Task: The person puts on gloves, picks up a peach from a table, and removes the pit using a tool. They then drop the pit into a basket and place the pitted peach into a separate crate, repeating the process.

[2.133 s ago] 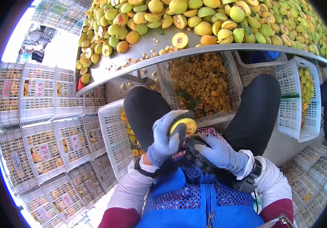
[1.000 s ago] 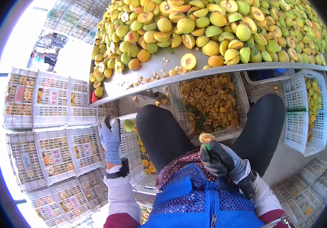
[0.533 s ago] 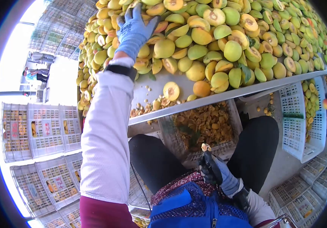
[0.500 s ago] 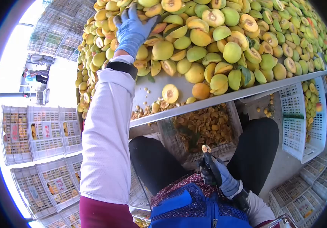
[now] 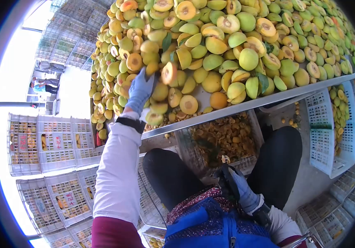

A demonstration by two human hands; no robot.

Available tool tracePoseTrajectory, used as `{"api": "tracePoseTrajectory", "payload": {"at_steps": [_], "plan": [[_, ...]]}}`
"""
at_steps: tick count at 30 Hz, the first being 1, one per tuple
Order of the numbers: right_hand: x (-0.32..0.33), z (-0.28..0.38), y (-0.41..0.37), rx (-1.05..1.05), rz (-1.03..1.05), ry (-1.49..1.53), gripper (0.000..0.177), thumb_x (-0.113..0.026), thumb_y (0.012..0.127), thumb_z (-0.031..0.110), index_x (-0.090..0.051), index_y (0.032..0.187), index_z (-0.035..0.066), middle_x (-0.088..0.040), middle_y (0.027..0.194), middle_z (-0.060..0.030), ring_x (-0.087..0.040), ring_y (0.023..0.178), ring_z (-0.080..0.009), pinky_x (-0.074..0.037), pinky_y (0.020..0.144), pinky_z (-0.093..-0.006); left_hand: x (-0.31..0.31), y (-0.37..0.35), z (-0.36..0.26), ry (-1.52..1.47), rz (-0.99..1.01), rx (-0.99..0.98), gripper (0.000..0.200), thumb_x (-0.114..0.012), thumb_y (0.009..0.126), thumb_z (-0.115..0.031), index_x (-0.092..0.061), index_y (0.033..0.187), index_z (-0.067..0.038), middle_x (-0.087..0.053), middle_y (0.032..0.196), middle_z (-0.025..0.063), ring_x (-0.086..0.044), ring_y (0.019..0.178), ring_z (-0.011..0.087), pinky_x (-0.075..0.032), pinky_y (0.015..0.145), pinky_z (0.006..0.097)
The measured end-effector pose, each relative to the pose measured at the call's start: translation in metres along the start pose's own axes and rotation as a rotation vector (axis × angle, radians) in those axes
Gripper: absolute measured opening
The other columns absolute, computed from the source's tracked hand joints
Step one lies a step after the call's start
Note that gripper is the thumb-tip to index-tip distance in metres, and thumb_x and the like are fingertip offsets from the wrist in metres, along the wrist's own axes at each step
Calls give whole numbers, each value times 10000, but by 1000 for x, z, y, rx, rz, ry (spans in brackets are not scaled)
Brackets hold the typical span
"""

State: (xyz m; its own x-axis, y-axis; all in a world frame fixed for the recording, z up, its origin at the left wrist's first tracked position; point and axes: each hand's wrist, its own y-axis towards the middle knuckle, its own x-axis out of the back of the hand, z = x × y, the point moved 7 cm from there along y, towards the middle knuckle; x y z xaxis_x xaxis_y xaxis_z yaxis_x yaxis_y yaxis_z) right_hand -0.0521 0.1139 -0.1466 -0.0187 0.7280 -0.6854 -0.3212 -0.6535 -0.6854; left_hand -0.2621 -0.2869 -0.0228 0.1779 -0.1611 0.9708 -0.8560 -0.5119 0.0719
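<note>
My left hand (image 5: 141, 89), in a blue glove, reaches into the lower left of a heap of yellow-green apricots (image 5: 212, 82), many cut in half. Its visible fingers are apart, and loose halves lie or tumble around them, blurred. Close to my lap, my right hand (image 5: 241, 190) is closed, in a blue glove with dark fingers. A small pale-brown piece (image 5: 226, 159) shows at its fingertips; whatever else it grips cannot be made out. The heap lies on a metal table with a raised rim (image 5: 243, 102).
Below the rim, between my knees, a crate (image 5: 255, 128) holds brownish fruit scraps. A white basket (image 5: 322, 144) of apricots stands at right. Stacked crates (image 5: 57, 142) line the left side. A person (image 5: 45, 84) is far back at left. Pits lie along the rim.
My left hand has come down and toward me from higher on the heap, and apricot halves have slid down with it over the bare metal. My right hand stays near my lap.
</note>
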Motion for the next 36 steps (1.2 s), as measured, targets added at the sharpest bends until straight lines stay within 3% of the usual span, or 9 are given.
{"api": "tracePoseTrajectory", "payload": {"at_steps": [2,5,8,14,19,23,27,30,36], "plan": [[5,-3,-1,19,-27,25,356,-490,944,401,-559,957,52,-509,617,-38,-457,425,-140,-355,357,-262,5,-20,11,-36,75,-27,529,-598,824,-418,-520,1242,-102,-626,1052,202,-596,981,373,-469,850,415],[13,-9,4,34,-24,55,347,-511,937,399,-557,938,56,-505,610,-33,-455,418,-131,-346,350,-258,53,-69,-29,28,-115,-140,465,-622,828,-334,-540,1213,-87,-627,1028,200,-609,924,359,-480,802,411],[-13,6,-12,137,23,21,343,-511,938,401,-545,893,63,-493,596,-26,-436,403,-123,-333,344,-254,82,-149,-93,-78,-281,-463,459,-676,736,-137,-563,1177,-88,-607,956,155,-594,827,349,-483,706,413],[-86,46,-50,228,225,-85,323,-526,930,389,-521,858,74,-463,580,-18,-396,390,-103,-305,344,-240,58,-286,-147,-202,-21,-618,635,-674,559,-70,-593,1185,-129,-531,1068,143,-554,937,327,-479,794,400],[-74,25,-46,156,205,20,293,-630,862,156,-528,1100,18,-574,836,-21,-541,687,-80,-428,565,-199,61,-315,-136,-508,66,-478,648,-580,589,7,-558,1229,-95,-501,1112,180,-524,1027,352,-441,895,389],[-75,15,-46,181,225,-66,313,-622,865,130,-529,1139,11,-586,869,-17,-554,724,-68,-444,605,-192,29,-335,-119,-1876,410,215,401,-516,869,-82,-482,1250,40,-432,1330,137,-460,1172,211,-382,984,348],[-86,7,-51,165,233,-241,281,-599,888,141,-529,1128,13,-580,849,-12,-534,663,-56,-433,561,-195,21,-338,-100,-1269,175,173,265,-534,934,-164,-565,1110,32,-616,1023,97,-561,970,135,-442,876,277],[-83,3,-58,97,242,-212,271,-586,906,179,-528,1118,20,-574,831,-6,-509,613,-52,-416,518,-202,29,-335,-81,-1211,19,228,224,-544,927,-150,-575,1062,26,-626,978,89,-581,908,137,-468,821,268],[-90,-10,-65,6,330,-294,260,-566,921,209,-528,1093,18,-558,794,-5,-486,566,-56,-421,505,-196,31,-337,-98,-824,236,-51,228,-622,842,-113,-578,1036,-1,-639,894,151,-636,826,229,-478,744,306]]}}
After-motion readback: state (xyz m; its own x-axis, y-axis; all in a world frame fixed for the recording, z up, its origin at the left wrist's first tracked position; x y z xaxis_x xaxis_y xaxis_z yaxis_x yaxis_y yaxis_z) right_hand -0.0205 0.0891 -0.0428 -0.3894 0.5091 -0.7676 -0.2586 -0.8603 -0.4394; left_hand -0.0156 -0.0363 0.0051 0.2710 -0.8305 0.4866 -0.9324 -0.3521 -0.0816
